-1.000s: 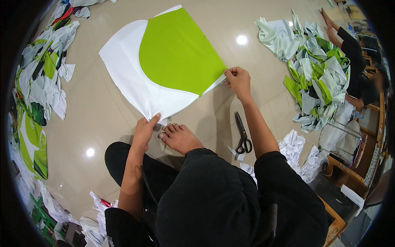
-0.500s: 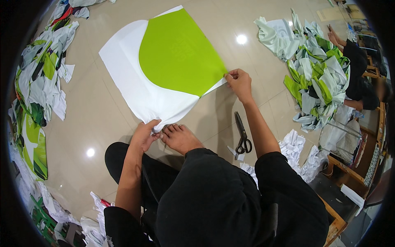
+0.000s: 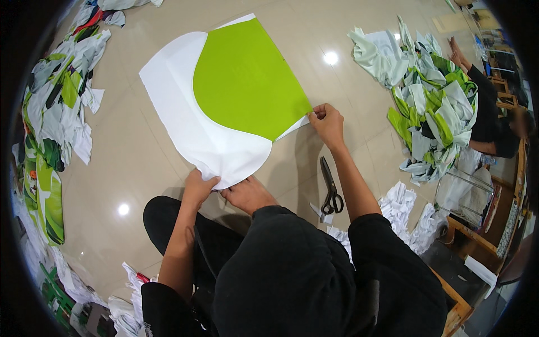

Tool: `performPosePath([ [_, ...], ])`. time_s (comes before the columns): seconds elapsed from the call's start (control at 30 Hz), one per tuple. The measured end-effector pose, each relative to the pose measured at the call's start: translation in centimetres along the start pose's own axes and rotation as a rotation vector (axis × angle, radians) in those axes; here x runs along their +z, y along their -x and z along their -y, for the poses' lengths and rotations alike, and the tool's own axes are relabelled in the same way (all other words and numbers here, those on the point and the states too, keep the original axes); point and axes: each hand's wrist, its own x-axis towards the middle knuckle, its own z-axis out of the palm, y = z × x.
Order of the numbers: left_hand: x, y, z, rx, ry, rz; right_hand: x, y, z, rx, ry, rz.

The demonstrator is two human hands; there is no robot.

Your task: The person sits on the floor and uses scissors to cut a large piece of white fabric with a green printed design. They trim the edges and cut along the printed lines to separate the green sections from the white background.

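Note:
A cut fabric panel, lime green with a curved white part, is spread over the tiled floor in front of me. My left hand pinches its near white edge beside my bare foot, and the cloth there covers my toes. At the panel's right corner, my right hand grips the edge between thumb and fingers. Black-handled scissors lie on the floor just left of my right forearm, blades pointing away from me.
A heap of green, white and grey fabric pieces lies on the right, with another person beyond it. More fabric pieces are piled along the left. Crumpled white cloth sits by my right elbow.
The panel has shifted slightly toward me, and its near white edge has gone from bunched to smoother, now over my toes. Both hands keep their hold; my right hand has come a little nearer.

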Motion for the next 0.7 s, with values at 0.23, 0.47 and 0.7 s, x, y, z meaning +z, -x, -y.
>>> performPosePath([
  [0.23,1.5,0.0,-6.4,0.534,-0.37,-0.539,-0.6,2.3,0.9,0.019,0.012,0.01],
  [0.47,9.6,-6.6,-9.7,0.339,-0.317,-0.499,0.7,5.6,1.6,0.044,0.047,0.055],
  [0.7,1.3,-12.5,-5.2,0.454,-0.784,-0.63,4.7,14.1,2.2,0.033,-0.046,0.424],
])
